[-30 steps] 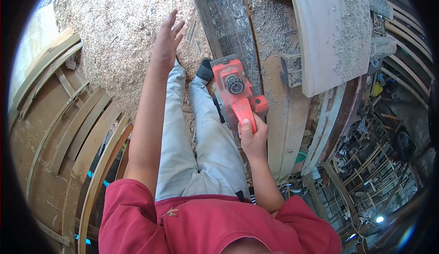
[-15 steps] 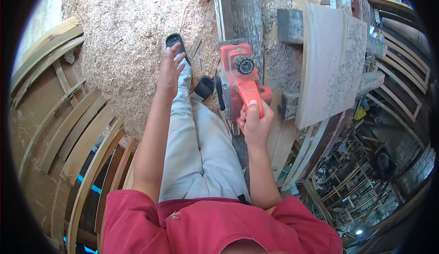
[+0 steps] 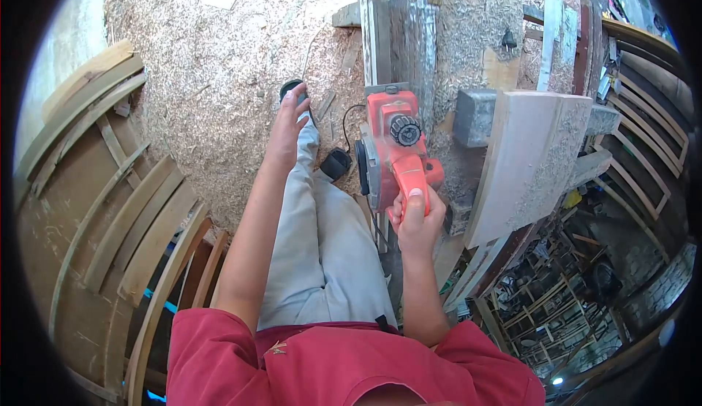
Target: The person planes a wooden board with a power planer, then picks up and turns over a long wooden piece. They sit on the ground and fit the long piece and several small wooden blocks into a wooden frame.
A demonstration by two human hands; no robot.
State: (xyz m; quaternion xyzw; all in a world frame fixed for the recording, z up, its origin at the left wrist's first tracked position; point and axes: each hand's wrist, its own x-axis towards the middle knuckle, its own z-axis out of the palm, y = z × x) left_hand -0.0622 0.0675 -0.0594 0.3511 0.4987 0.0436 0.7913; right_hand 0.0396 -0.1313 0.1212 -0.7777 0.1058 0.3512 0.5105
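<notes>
My right hand (image 3: 420, 222) is wrapped around the rear handle of a red electric planer (image 3: 382, 159). The planer, with its black ribbed knob at the front, rests on a long timber (image 3: 413, 48) running away from me. Its underside is hidden. My left hand (image 3: 287, 130) is raised in the air left of the planer, fingers apart and holding nothing. Below that hand are my trouser leg and sandal. A black cord (image 3: 345, 130) loops near the planer's left side.
A wide pale board (image 3: 523, 161) covered with shavings lies at right beside a dark block (image 3: 474, 117). Curved wooden pieces (image 3: 139, 223) are stacked at left. Wood shavings (image 3: 212, 114) cover the floor. A plug (image 3: 509, 39) lies farther off at right.
The view has shifted, so the surroundings sit lower and farther right. Against the block and board, the planer has moved forward along the timber. My left hand stays raised and open.
</notes>
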